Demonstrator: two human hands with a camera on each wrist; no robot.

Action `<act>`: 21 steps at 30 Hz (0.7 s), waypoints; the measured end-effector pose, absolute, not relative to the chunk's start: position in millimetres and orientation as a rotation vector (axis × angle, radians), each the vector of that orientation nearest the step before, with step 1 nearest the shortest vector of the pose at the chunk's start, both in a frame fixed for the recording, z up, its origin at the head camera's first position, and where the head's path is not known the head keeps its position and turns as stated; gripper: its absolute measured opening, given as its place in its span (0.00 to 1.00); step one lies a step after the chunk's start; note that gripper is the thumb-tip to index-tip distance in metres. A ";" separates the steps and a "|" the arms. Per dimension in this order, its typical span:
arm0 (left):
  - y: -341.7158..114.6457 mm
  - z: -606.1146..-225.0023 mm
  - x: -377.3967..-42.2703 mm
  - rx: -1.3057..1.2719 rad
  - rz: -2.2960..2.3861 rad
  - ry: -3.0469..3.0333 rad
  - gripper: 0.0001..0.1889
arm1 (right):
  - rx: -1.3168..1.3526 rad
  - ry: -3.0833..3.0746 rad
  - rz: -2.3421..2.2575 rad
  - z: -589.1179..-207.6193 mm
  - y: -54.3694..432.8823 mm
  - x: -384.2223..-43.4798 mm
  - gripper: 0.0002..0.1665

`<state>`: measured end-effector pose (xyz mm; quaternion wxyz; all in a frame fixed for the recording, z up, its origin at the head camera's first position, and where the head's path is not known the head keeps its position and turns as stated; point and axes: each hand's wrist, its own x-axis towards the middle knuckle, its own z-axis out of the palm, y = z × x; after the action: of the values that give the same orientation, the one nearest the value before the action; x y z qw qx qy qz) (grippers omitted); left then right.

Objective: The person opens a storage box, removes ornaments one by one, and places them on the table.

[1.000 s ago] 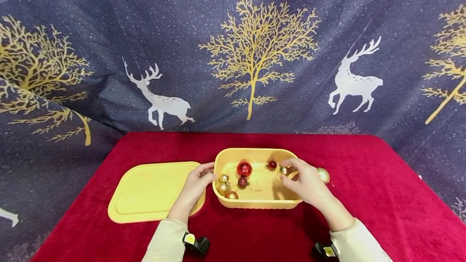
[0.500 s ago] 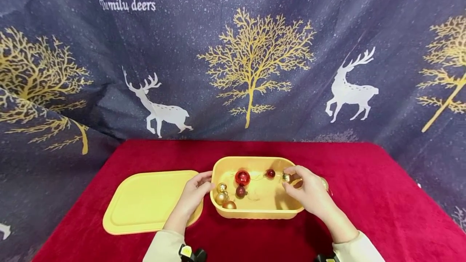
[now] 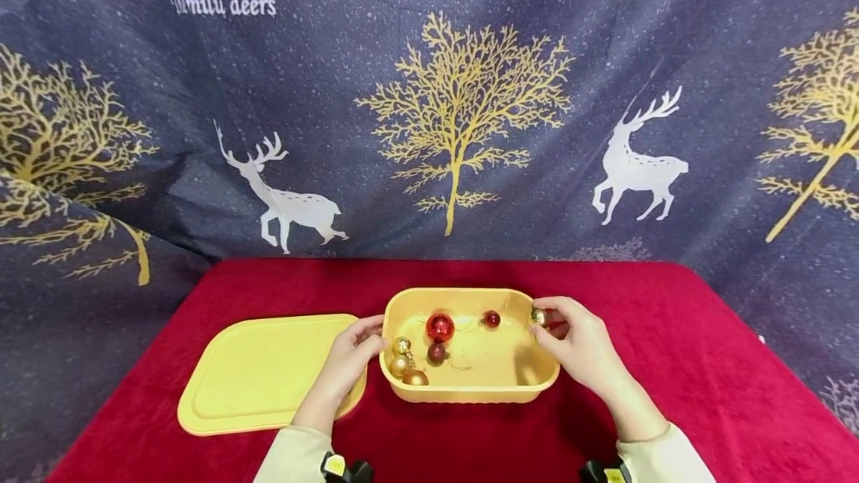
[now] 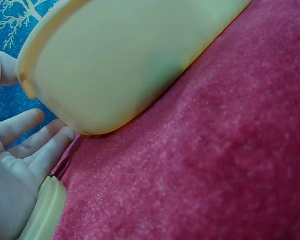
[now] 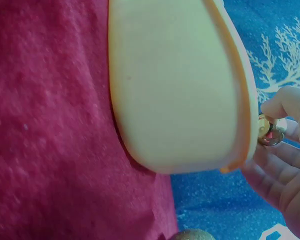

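Observation:
A yellow plastic box [image 3: 470,396] stands in the middle of the table with several baubles inside. My left hand [image 3: 347,360] is at its left end, thumb at the rim; the left wrist view shows fairly straight fingers [image 4: 50,150] against the outer wall. Between thumb and fingers, my right hand [image 3: 587,341] pinches a small shiny gold bauble [image 5: 271,131] at the right rim. Inside the box lie a large red bauble [image 3: 440,327], a dark red bauble [image 3: 437,353], another small red bauble [image 3: 491,319], and gold baubles [image 3: 399,365] along the left end.
A yellow lid [image 3: 265,371] lies flat on the red cloth [image 3: 463,438] left of the box, partly under the left forearm. One glittery gold bauble [image 5: 192,235] peeks in at the bottom of the right wrist view. A dark blue deer-print cloth [image 3: 309,95] hangs behind the table.
My right hand has carried the small gold bauble rightward, from inside the box to its right rim. The left hand stays at the left end. The head view has shifted slightly.

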<state>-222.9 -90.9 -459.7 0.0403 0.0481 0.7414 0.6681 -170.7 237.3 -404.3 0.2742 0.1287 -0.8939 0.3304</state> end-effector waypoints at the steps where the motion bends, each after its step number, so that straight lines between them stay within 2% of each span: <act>1: -91.0 -459.3 -222.8 0.143 2.045 2.269 0.24 | 0.334 -2.408 0.881 -403.8 238.8 -170.7 0.19; 21: -90.9 -462.0 -226.3 0.130 2.056 2.270 0.23 | 0.121 -2.527 0.683 -409.2 282.6 -180.4 0.19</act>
<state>-226.3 -90.9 -462.0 0.0379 0.0425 0.7400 0.6701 -180.4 282.6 -409.2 0.2578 0.0444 -0.9317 0.2519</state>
